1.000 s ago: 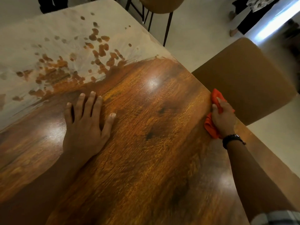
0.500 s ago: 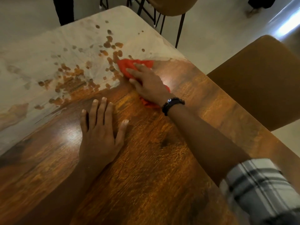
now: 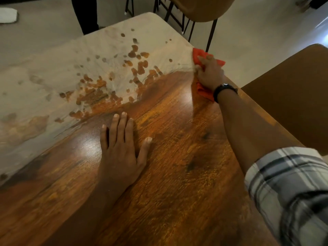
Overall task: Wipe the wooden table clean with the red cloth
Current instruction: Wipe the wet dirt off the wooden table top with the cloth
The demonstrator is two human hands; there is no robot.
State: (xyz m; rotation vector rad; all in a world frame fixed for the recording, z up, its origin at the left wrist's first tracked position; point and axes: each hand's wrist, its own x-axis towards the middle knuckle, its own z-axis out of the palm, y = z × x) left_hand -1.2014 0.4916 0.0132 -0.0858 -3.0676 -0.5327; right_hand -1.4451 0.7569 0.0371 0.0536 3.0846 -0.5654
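The wooden table point(image 3: 177, 174) fills the view; its near half shows shiny brown grain, its far half carries a pale dusty film point(image 3: 53, 71) with brown spots. My right hand point(image 3: 210, 74) presses the red cloth point(image 3: 198, 55) flat on the table at the right edge, where the film meets the bare wood. The cloth sticks out beyond the fingers and under the wrist. A black watch sits on that wrist. My left hand point(image 3: 122, 148) lies flat on the shiny wood, fingers spread, holding nothing.
A brown chair point(image 3: 292, 96) stands close against the table's right edge. Another chair with black legs point(image 3: 200, 13) is beyond the far right corner. A person's dark legs point(image 3: 87, 13) stand past the far edge. Pale floor lies around.
My right hand has swept the cloth from the right edge into the middle by the film, then back right to the table's edge. The left hand stayed flat in place.
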